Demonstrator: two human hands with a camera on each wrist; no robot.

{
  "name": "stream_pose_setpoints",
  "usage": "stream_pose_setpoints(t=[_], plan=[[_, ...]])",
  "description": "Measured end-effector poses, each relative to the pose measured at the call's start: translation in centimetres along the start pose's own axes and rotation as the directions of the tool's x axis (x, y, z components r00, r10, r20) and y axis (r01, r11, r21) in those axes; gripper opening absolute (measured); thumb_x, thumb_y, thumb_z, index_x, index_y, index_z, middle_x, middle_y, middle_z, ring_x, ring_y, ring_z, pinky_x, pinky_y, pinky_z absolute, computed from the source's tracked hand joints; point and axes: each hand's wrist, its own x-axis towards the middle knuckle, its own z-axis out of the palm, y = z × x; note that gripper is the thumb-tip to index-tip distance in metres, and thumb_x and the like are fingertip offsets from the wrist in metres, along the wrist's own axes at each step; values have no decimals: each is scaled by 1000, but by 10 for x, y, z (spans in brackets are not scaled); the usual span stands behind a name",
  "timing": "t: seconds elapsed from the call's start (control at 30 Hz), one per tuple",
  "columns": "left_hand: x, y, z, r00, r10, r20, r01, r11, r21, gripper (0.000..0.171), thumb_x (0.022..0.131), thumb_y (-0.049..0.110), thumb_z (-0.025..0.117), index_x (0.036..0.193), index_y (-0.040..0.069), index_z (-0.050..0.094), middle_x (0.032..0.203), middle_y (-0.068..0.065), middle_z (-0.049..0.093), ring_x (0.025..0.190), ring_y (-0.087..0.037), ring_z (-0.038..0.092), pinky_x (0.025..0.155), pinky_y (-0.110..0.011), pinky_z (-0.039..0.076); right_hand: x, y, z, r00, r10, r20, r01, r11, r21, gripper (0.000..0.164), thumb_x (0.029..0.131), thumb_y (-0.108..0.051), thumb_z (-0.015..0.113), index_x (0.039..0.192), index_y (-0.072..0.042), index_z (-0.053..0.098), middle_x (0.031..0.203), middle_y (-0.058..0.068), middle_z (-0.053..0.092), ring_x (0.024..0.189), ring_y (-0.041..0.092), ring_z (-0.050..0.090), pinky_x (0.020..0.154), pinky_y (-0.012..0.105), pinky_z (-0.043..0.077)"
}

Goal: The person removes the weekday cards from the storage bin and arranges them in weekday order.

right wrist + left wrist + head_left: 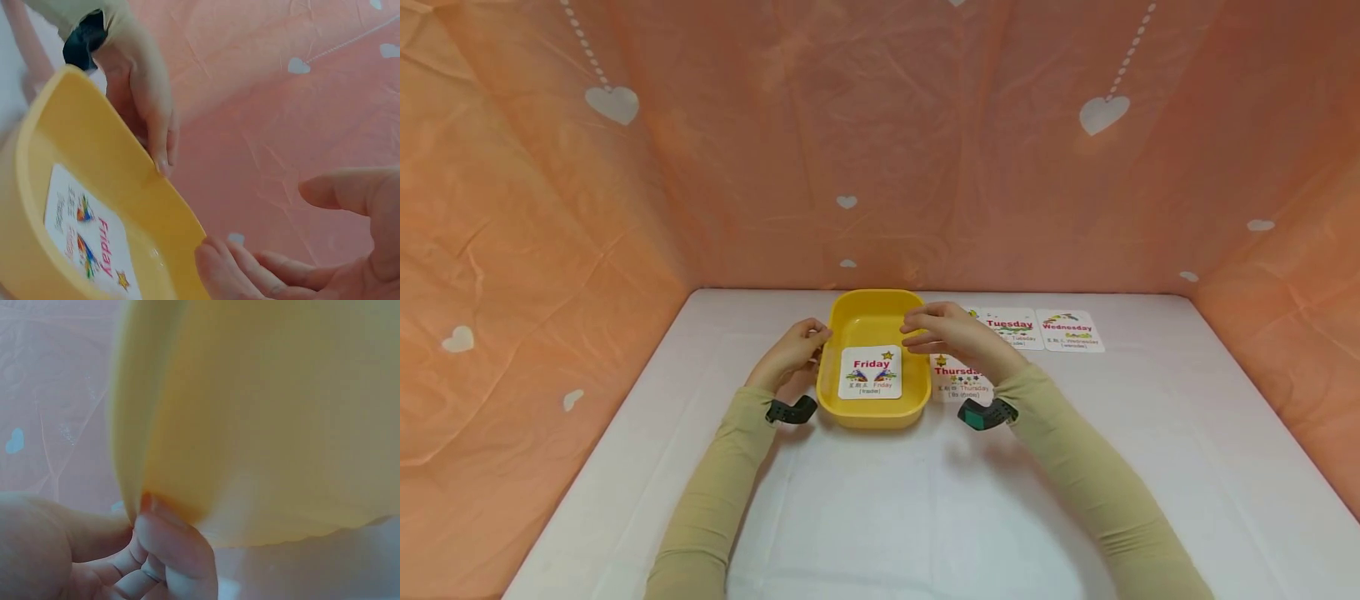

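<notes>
My left hand (792, 353) pinches the left rim of a yellow plastic tray (874, 422) between thumb and finger; the left wrist view shows that grip close up. Inside the tray a white "Friday" card (870, 372) lies face up. My right hand (961, 335) hangs over the tray's right rim, holding nothing, its thumb held apart from the fingers in the right wrist view. Partly covered by that hand and wrist, a "Thursday" card (958, 388) lies on the table just right of the tray.
Behind the right hand are a "Tuesday" card (1013, 330), a "Wednesday" card (1070, 332) beside it, and a mostly hidden card. A white cloth (880, 508) covers the table. Orange curtains (880, 150) with white hearts enclose the back and sides.
</notes>
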Motion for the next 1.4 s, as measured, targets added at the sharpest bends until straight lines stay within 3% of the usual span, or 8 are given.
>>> stream_pose_setpoints(t=[0.17,0.53,0.83,1.13,1.4], plan=[[-1,0,0,1000,8,9,-8,1000,-4,24,104,22,43,111,-1,47,90,-13,54,69,-19,52,58,-27,47,6,4,9,1000,22,-8,-21,999,34,54,97,-17,53,139,10,33,140,24,38,124,41,45,99,40,42],[0,1,2,999,25,30,-25,1000,-18,25,104,20,42,113,-3,47,92,-14,54,71,-19,54,59,-27,48,10,10,24,985,157,-67,-154,987,52,69,94,-23,60,147,1,24,146,16,33,131,34,39,106,40,34],[1,0,3,1000,15,24,-14,1000,-15,27,104,21,43,116,-4,45,88,-13,55,66,-17,52,57,-26,47,17,17,33,979,196,-60,-181,963,201,54,96,-22,55,140,3,34,148,22,26,133,36,29,110,41,26],[-2,-2,3,998,46,33,-45,999,-19,31,104,22,42,117,-6,45,91,-16,54,67,-18,52,56,-26,47,20,19,40,963,253,-98,-216,933,289,54,95,-20,57,140,4,38,148,19,17,137,35,17,113,41,17],[-2,0,4,999,29,27,-29,1000,-7,29,104,21,42,116,-5,45,90,-14,54,68,-18,52,57,-26,47,22,21,44,952,283,-114,-227,907,354,52,93,-19,58,137,2,39,150,17,10,138,35,17,112,41,18]])
